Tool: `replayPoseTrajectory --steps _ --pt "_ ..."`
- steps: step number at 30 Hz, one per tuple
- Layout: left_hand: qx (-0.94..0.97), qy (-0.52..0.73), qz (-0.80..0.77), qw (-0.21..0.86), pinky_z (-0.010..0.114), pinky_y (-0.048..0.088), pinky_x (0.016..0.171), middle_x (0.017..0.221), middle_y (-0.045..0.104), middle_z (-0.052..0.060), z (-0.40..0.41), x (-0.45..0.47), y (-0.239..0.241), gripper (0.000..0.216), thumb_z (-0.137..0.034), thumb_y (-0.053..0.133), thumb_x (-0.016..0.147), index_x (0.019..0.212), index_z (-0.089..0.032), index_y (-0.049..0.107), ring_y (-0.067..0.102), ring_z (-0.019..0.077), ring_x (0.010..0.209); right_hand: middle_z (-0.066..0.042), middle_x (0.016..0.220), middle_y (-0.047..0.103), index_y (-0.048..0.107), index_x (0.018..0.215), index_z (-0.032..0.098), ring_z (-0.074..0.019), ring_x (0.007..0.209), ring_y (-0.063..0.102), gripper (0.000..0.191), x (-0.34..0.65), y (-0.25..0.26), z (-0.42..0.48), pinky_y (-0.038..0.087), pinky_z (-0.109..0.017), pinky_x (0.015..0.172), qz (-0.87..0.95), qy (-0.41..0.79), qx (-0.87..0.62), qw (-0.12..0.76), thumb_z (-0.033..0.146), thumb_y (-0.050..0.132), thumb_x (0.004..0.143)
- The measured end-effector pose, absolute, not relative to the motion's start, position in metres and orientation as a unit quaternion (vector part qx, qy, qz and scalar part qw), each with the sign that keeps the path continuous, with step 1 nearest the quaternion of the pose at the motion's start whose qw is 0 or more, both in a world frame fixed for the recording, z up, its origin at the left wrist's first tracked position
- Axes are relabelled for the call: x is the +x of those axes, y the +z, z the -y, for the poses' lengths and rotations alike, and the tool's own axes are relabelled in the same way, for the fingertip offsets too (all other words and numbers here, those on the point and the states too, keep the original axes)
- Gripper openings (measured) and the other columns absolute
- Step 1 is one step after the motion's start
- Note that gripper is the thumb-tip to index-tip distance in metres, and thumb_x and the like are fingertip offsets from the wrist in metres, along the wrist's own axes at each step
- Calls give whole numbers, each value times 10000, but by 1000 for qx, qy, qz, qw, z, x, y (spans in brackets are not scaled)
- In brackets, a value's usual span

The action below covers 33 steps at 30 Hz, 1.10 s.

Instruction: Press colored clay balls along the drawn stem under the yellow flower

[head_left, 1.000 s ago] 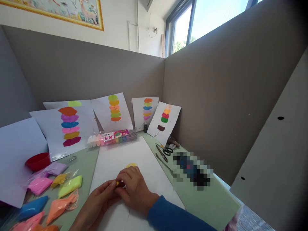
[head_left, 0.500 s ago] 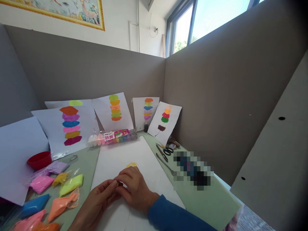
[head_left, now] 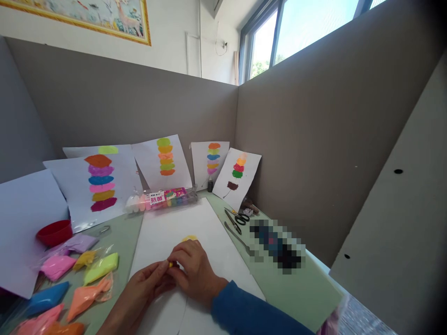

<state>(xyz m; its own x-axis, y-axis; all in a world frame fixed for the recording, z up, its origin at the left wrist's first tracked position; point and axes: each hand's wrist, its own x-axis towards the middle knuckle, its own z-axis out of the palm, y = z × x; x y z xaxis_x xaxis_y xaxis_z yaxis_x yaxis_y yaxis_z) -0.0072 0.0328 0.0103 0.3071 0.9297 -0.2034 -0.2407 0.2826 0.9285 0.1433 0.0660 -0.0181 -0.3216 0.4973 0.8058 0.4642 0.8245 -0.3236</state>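
Note:
Low over the white paper (head_left: pixel 160 232), my left hand (head_left: pixel 146 284) and my right hand (head_left: pixel 195 267) meet at their fingertips. Between them is a small yellow and dark piece of what looks like modelling clay (head_left: pixel 171 264), pinched by the fingers of both hands and mostly covered by them. Just beyond my right knuckles, a yellow patch (head_left: pixel 190 237) lies on the paper, partly hidden by that hand.
Several bags of coloured clay (head_left: pixel 57 266) and a red bowl (head_left: pixel 55 232) lie left. A clear pack of coloured clay (head_left: pixel 164 199) crosses the paper's far end. Scissors (head_left: pixel 240 217) and a metal tool (head_left: pixel 237 238) lie right. Painted sheets (head_left: pixel 167 160) lean against the grey partition (head_left: pixel 139 102).
My fingers have shifted slightly around the small piece, and more of its yellow shows now. Both hands stay in nearly the same place. The whole view has moved a little.

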Motion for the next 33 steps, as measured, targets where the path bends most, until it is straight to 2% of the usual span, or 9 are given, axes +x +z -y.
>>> replayPoseTrajectory --steps 5,10,15,19,25,29,33 --pt "445 417 -433 664 297 473 799 818 679 57 -33 -8 8 244 -387 676 764 817 -149 672 610 185 807 -45 897 591 524 865 190 -182 835 517 205 141 -23 -68 382 -345 766 816 12 -298 494 123 506 672" --pt "452 421 -434 656 313 471 808 833 675 67 -30 -8 10 265 -410 661 768 809 -148 665 601 195 826 -56 931 601 534 905 195 -191 848 520 211 143 -20 -67 377 -345 759 827 11 -298 477 159 522 698" --pt "446 427 -423 663 310 468 811 847 680 74 -29 -5 12 275 -413 668 758 808 -143 678 609 217 862 -50 904 614 550 869 189 -181 819 527 128 144 -20 -68 378 -335 738 828 0 -296 477 189 554 742" --pt "443 436 -415 664 307 473 791 827 684 78 -30 -8 8 272 -391 671 756 835 -132 698 609 211 824 -53 904 611 565 875 189 -181 806 526 150 144 -20 -68 389 -338 737 821 2 -299 486 286 604 768" --pt "447 442 -404 665 322 480 800 825 681 86 -30 -6 10 249 -356 683 748 830 -123 709 602 206 796 -45 888 606 564 856 189 -171 798 530 84 144 -19 -67 390 -339 743 812 4 -292 505 205 551 774" --pt "435 444 -424 659 321 484 794 799 668 73 -30 -4 13 253 -385 696 736 787 -137 697 594 196 779 -47 906 598 554 880 189 -181 844 534 153 144 -19 -67 392 -347 766 807 10 -297 510 167 573 730" --pt "429 450 -419 662 304 482 783 785 651 56 -32 -6 10 236 -386 679 758 780 -151 685 577 177 766 -61 934 604 563 935 190 -188 850 542 180 144 -16 -66 398 -348 756 814 12 -288 504 224 597 761"
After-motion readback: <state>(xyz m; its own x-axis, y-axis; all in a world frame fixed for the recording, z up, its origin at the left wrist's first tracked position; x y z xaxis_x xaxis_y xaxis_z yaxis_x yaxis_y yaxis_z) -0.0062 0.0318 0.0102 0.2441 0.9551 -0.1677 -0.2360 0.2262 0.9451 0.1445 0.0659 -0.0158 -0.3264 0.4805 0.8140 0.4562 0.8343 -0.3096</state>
